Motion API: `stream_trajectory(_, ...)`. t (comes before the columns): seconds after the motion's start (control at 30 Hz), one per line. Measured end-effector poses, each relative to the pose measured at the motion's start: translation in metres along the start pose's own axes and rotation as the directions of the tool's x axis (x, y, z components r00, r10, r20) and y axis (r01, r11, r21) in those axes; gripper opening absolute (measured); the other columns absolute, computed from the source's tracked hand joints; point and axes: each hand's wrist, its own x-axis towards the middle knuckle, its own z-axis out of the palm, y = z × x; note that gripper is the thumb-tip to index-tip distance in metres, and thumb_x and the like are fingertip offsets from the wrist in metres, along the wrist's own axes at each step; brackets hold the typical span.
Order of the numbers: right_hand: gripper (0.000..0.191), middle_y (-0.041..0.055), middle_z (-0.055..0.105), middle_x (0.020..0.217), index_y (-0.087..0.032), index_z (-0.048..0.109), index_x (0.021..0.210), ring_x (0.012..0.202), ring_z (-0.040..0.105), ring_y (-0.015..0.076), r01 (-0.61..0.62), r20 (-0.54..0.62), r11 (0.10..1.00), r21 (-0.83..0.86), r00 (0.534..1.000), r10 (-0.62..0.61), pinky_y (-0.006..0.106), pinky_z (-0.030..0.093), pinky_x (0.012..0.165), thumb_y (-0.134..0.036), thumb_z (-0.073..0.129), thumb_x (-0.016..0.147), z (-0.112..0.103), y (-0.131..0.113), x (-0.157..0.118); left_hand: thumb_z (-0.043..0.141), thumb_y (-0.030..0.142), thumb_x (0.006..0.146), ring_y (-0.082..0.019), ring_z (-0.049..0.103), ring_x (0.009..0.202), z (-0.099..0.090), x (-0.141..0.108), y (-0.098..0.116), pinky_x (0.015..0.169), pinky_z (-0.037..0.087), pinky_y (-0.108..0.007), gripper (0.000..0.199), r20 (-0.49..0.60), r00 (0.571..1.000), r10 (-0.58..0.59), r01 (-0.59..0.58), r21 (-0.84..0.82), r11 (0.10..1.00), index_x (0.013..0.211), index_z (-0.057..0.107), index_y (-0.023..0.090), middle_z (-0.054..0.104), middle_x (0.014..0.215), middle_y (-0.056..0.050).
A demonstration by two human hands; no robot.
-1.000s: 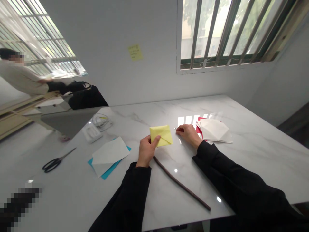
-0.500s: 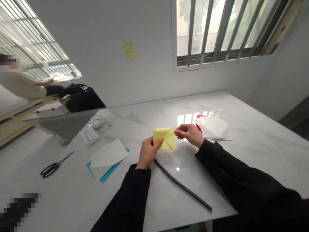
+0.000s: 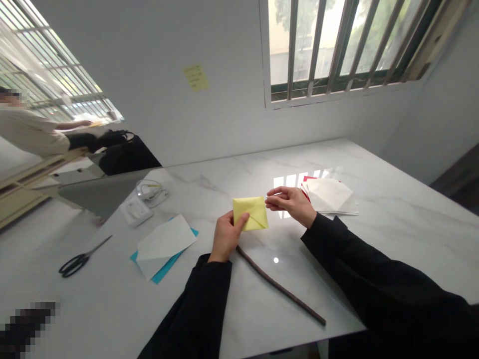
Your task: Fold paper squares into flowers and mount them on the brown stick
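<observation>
A folded yellow paper packet (image 3: 256, 207), shaped like a small envelope, is held above the table in my left hand (image 3: 225, 234), with the thumb across its front. Just right of the packet, my right hand (image 3: 294, 203) pinches something tiny between thumb and fingertips; it is too small to name. A dark brown stick (image 3: 281, 289) lies on the table below both hands. White papers (image 3: 331, 193) with red sheets under them rest beyond my right hand. On the left, white paper (image 3: 166, 244) lies over blue sheets (image 3: 162, 271).
Black-handled scissors (image 3: 80, 262) lie on the marble table (image 3: 209, 319) at left, near a white box (image 3: 137, 213) and a coiled cable (image 3: 151, 192). A yellow note (image 3: 196, 78) is on the wall. A seated person (image 3: 33, 127) appears at far left.
The view has shifted slightly. My right hand's fingers have changed their pose a little beside the packet's upper right corner. My left hand keeps its hold on the packet.
</observation>
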Motion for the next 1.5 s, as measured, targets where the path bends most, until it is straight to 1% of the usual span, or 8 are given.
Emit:
stream_trajectory(0.17, 0.042, 0.0063, 0.079, 0.092, -0.017, 0.082, 0.089, 0.087, 0.073, 0.018, 0.041, 0.108, 0.983, -0.177, 0.994, -0.022, 0.034, 0.062, 0.084, -0.052, 0.094, 0.072, 0.003, 0.003, -0.002, 0.086, 0.068, 0.075, -0.029, 0.077, 0.087, 0.002, -0.001, 0.003, 0.077, 0.058, -0.032, 0.069, 0.007, 1.0, 0.018, -0.018, 0.008, 1.0, 0.11, 0.082, 0.008, 0.083, 0.101, -0.013)
stream_trajectory(0.37, 0.026, 0.0065, 0.077, 0.097, -0.019, 0.084, 0.088, 0.094, 0.072, 0.0207, 0.214, 0.22, 0.934, -0.284, 0.963, -0.154, 0.037, 0.057, 0.094, -0.045, 0.086, 0.082, 0.015, 0.012, -0.006, 0.086, 0.067, 0.076, -0.028, 0.076, 0.086, 0.006, -0.005, 0.008, 0.076, 0.059, -0.032, 0.067, 0.048, 0.998, 0.034, -0.034, -0.001, 0.999, 0.11, 0.082, 0.01, 0.082, 0.095, -0.012)
stream_trajectory(0.7, 0.016, 0.0062, 0.078, 0.097, -0.021, 0.084, 0.09, 0.094, 0.071, 0.0222, 0.275, 0.195, 0.868, -0.413, 0.958, -0.211, 0.037, 0.055, 0.09, -0.038, 0.082, 0.088, 0.017, 0.013, -0.012, 0.086, 0.063, 0.077, -0.029, 0.076, 0.089, 0.011, -0.008, 0.008, 0.079, 0.058, -0.032, 0.061, 0.078, 0.995, 0.064, -0.064, -0.002, 0.998, 0.109, 0.082, 0.01, 0.081, 0.095, -0.01)
stream_trajectory(0.93, 0.015, 0.0067, 0.08, 0.099, -0.022, 0.083, 0.091, 0.093, 0.071, 0.0235, 0.273, 0.185, 0.822, -0.5, 0.961, -0.207, 0.04, 0.054, 0.091, -0.036, 0.079, 0.091, 0.02, 0.009, -0.015, 0.083, 0.063, 0.081, -0.029, 0.076, 0.09, 0.013, -0.011, 0.011, 0.078, 0.058, -0.031, 0.058, 0.089, 0.994, 0.066, -0.066, 0.0, 0.998, 0.109, 0.082, 0.011, 0.081, 0.096, -0.009)
stream_trajectory(1.03, 0.014, 0.0069, 0.08, 0.098, -0.022, 0.082, 0.09, 0.092, 0.071, 0.0236, 0.269, 0.169, 0.811, -0.52, 0.963, -0.21, 0.039, 0.055, 0.089, -0.036, 0.08, 0.09, 0.021, 0.008, -0.016, 0.085, 0.062, 0.079, -0.028, 0.076, 0.088, 0.013, -0.011, 0.011, 0.077, 0.058, -0.031, 0.058, 0.079, 0.995, 0.067, -0.067, 0.006, 0.998, 0.108, 0.083, 0.012, 0.081, 0.095, -0.009)
stream_trajectory(1.33, 0.014, 0.0074, 0.08, 0.096, -0.02, 0.081, 0.089, 0.091, 0.071, 0.0233, 0.261, 0.156, 0.805, -0.533, 0.965, -0.209, 0.036, 0.056, 0.085, -0.034, 0.078, 0.091, 0.022, 0.009, -0.016, 0.088, 0.059, 0.076, -0.027, 0.075, 0.086, 0.013, -0.011, 0.01, 0.075, 0.058, -0.03, 0.057, 0.079, 0.995, 0.06, -0.059, -0.01, 0.998, 0.106, 0.082, 0.011, 0.081, 0.093, -0.008)
stream_trajectory(1.43, 0.014, 0.0078, 0.08, 0.097, -0.02, 0.081, 0.089, 0.091, 0.071, 0.0229, 0.245, 0.148, 0.827, -0.506, 0.969, -0.197, 0.036, 0.057, 0.085, -0.034, 0.079, 0.089, 0.022, 0.01, -0.016, 0.088, 0.059, 0.076, -0.027, 0.075, 0.086, 0.014, -0.011, 0.01, 0.076, 0.058, -0.031, 0.057, 0.072, 0.995, 0.066, -0.065, -0.013, 0.998, 0.106, 0.082, 0.011, 0.081, 0.092, -0.008)
stream_trajectory(1.5, 0.017, 0.0078, 0.079, 0.096, -0.019, 0.08, 0.09, 0.089, 0.071, 0.022, 0.215, 0.149, 0.865, -0.453, 0.975, -0.164, 0.035, 0.057, 0.081, -0.036, 0.08, 0.088, 0.022, 0.012, -0.015, 0.088, 0.06, 0.075, -0.027, 0.074, 0.085, 0.015, -0.011, 0.01, 0.075, 0.058, -0.031, 0.058, 0.061, 0.996, 0.064, -0.064, -0.015, 0.998, 0.107, 0.082, 0.011, 0.081, 0.092, -0.008)
